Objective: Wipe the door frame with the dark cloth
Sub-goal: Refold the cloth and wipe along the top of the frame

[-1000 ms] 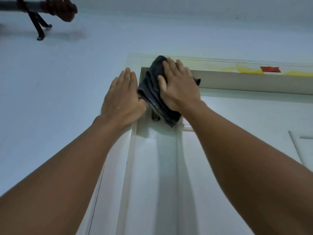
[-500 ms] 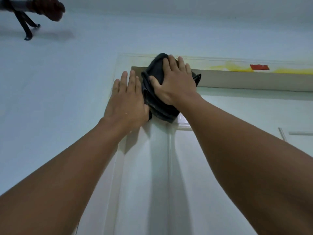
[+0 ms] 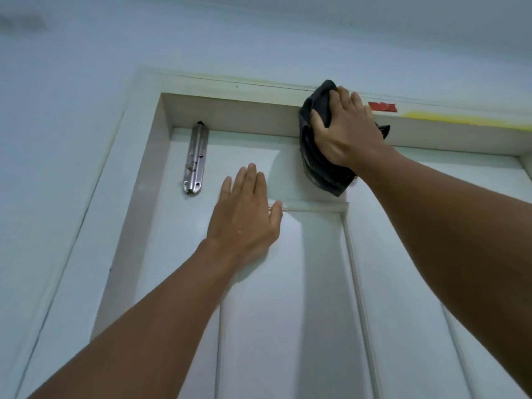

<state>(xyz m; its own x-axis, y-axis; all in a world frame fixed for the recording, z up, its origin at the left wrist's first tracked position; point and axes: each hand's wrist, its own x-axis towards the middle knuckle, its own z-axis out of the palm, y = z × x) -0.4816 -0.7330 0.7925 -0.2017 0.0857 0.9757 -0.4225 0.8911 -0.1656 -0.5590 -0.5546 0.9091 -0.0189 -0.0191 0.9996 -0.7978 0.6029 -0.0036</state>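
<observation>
A: White panelled door (image 3: pixel 288 298) fills the view, pale wall (image 3: pixel 72 110) around it; nearest in, the left hand (image 3: pixel 244 217) lies flat on the door, fingers spread, holding nothing.

B: Just beyond it, a steel slide bolt (image 3: pixel 195 159) stands upright near the corner; what about the cloth?

A: Dark cloth (image 3: pixel 319 156), bunched and folded, pressed under the right hand (image 3: pixel 345 131) against the door frame (image 3: pixel 230 110) top; its tail hangs over the door.

B: Farther right, red tape (image 3: pixel 382 106) and a yellow smear (image 3: pixel 460 120) on the frame.
</observation>
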